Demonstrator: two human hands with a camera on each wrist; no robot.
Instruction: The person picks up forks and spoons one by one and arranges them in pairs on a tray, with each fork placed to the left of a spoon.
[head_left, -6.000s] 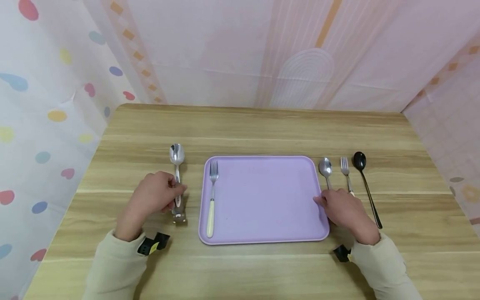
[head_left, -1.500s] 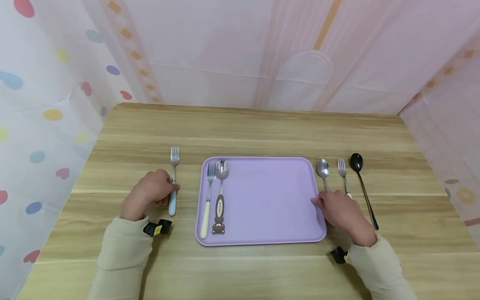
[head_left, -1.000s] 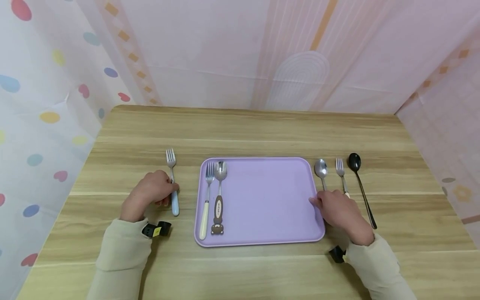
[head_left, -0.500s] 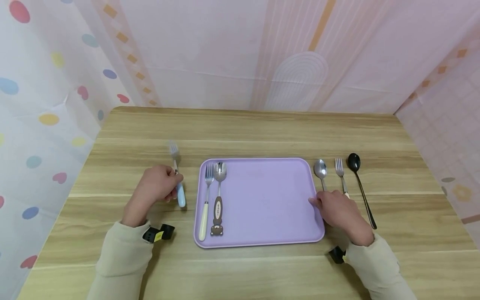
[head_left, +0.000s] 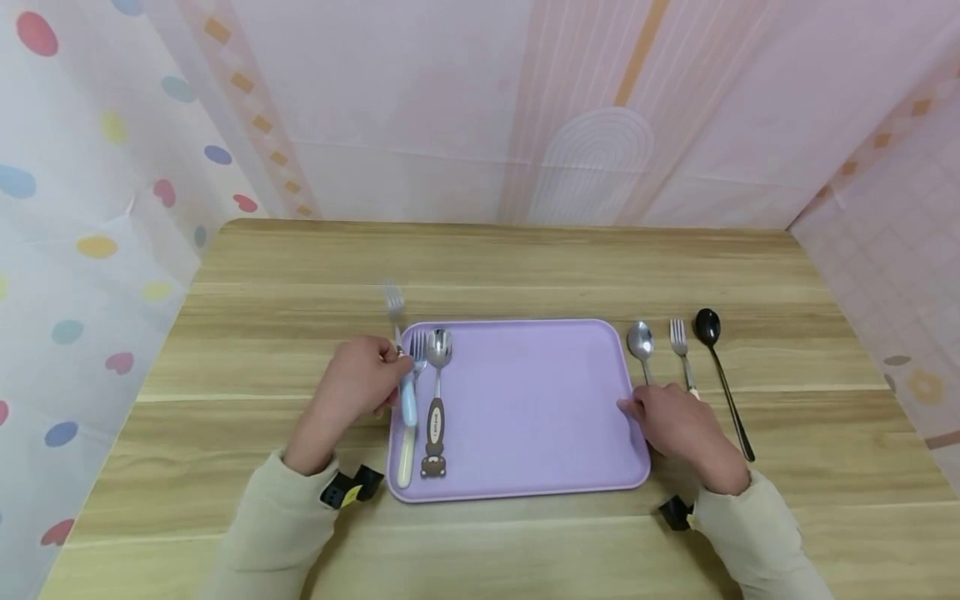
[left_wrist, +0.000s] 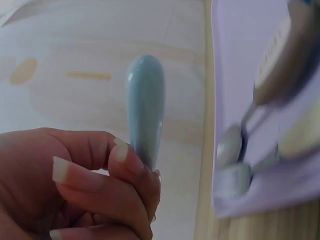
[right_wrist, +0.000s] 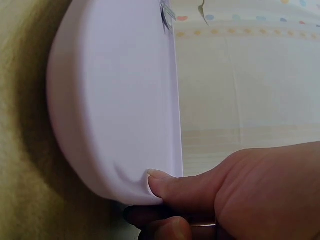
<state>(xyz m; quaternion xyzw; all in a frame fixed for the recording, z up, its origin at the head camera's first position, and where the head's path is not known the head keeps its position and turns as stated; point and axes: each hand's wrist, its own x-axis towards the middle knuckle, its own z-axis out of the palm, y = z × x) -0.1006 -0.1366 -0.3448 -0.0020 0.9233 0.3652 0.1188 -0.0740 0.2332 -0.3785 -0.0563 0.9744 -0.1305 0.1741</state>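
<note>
My left hand [head_left: 363, 375] pinches a fork with a light blue handle [head_left: 408, 402], raised over the left rim of the purple tray [head_left: 525, 417]. In the left wrist view the blue handle [left_wrist: 146, 107] points up from between thumb and fingers. Inside the tray at its left lie a fork with a cream handle [head_left: 407, 458], partly covered by the raised fork, and a spoon with a brown bear handle [head_left: 435, 425]. My right hand [head_left: 678, 425] grips the tray's right rim, thumb [right_wrist: 162, 185] on the inside and fingers below.
Right of the tray, a silver spoon [head_left: 641, 340], a small fork [head_left: 679, 337] and a black long-handled spoon [head_left: 707, 327] lie on the wooden table [head_left: 525, 550]; my right hand hides the lower parts of the first two. A patterned curtain [head_left: 420, 108] hangs behind.
The bear spoon went from the table into the tray beside the cream fork. My left hand then took the blue fork, lifted it and carried it right, over the tray's edge. The right hand stays put.
</note>
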